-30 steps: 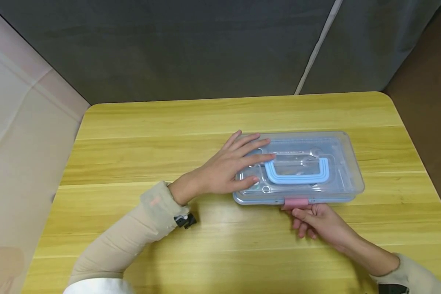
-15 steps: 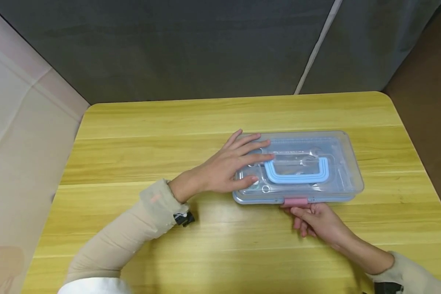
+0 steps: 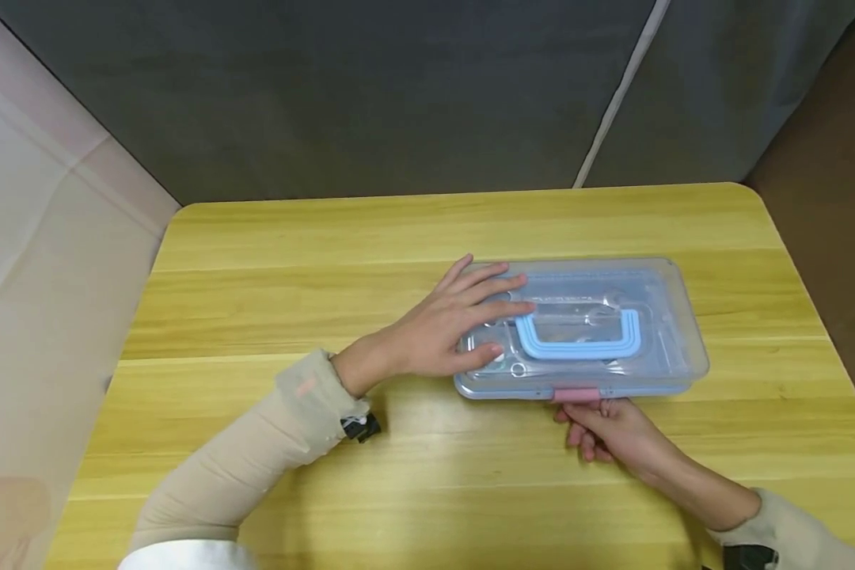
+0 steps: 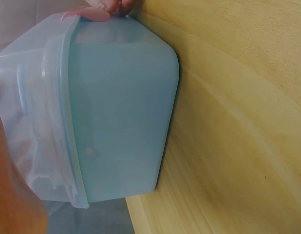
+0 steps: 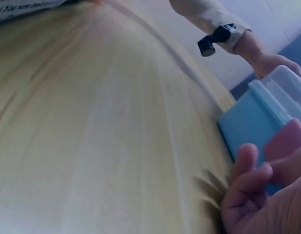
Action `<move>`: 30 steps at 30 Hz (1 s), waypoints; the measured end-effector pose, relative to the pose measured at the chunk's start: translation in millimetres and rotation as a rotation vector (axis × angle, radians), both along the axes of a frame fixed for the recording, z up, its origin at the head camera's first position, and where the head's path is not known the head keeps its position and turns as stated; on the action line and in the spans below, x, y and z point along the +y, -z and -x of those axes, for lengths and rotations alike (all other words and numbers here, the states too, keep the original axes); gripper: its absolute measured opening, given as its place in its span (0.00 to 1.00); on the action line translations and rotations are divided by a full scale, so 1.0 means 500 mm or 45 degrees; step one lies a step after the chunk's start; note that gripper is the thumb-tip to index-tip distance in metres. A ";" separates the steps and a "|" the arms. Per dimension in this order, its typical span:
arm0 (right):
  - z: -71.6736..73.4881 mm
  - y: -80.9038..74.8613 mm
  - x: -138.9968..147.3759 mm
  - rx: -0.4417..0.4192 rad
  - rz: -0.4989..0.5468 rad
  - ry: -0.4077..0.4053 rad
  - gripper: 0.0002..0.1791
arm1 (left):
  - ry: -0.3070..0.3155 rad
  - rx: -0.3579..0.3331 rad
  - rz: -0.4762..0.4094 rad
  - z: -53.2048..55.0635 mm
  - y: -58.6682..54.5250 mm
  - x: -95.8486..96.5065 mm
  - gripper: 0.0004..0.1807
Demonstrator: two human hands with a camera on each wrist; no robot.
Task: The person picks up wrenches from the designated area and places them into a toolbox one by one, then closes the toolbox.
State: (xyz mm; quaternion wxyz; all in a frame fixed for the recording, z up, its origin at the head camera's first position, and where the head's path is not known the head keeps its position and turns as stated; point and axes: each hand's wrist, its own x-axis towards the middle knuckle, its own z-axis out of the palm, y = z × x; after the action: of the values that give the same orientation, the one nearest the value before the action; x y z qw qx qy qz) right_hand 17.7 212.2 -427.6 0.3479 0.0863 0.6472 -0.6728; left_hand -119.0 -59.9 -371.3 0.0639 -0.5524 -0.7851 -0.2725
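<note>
A light-blue box [image 4: 121,112] with a clear lid [image 3: 673,317] stands right of the table's middle. On the lid lies a blue handle [image 3: 577,350]; small things show dimly through the plastic. A pink latch [image 3: 577,395] sits at the middle of the near side. My left hand [image 3: 445,328] rests on the lid's left end, fingers straight and spread, one fingertip by the handle. At the latch's lower edge my right hand [image 3: 623,435] pinches with thumb and index finger, the other fingers curled. In the right wrist view the latch [image 5: 287,141] partly hides behind that hand.
The wood-grain table [image 3: 313,277] runs back to a dark grey curtain [image 3: 328,95]. Pale cloth [image 3: 43,237] hangs at the left and a brown panel [image 3: 826,198] stands at the right. Something white with printed text [image 5: 28,9] shows at the right wrist view's upper left corner.
Both hands keep their places on the lid and at the latch. The head view has shifted slightly; the right forearm has drawn a little to the left.
</note>
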 end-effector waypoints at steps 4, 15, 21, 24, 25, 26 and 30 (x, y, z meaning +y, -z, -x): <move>0.005 -0.005 0.013 0.039 0.007 -0.148 0.25 | -0.003 0.008 -0.012 0.001 0.005 0.001 0.28; 0.024 -0.103 0.048 0.369 0.047 -0.732 0.12 | -0.048 -0.048 0.165 0.001 -0.021 -0.014 0.29; 0.066 -0.208 0.086 0.633 0.081 -0.772 0.15 | -0.128 -0.044 0.172 0.024 -0.087 -0.039 0.30; 0.107 -0.257 0.110 0.826 -0.049 -0.683 0.17 | -0.223 -0.008 0.181 0.050 -0.132 -0.070 0.31; 0.123 -0.274 0.118 0.889 -0.118 -0.637 0.17 | -0.257 0.002 0.194 0.060 -0.147 -0.083 0.31; 0.139 -0.290 0.128 0.944 -0.172 -0.586 0.17 | -0.289 0.006 0.208 0.070 -0.162 -0.097 0.31; 0.204 -0.341 0.161 1.145 -0.413 -0.296 0.15 | -0.455 0.029 0.285 0.113 -0.216 -0.155 0.31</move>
State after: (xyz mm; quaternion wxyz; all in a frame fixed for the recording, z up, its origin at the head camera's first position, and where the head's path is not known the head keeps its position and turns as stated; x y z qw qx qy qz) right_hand -84.5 292.5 -257.2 0.0889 -0.2327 0.8350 -0.4907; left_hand -175.7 -137.6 -263.2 0.0582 -0.4110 -0.8952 -0.1618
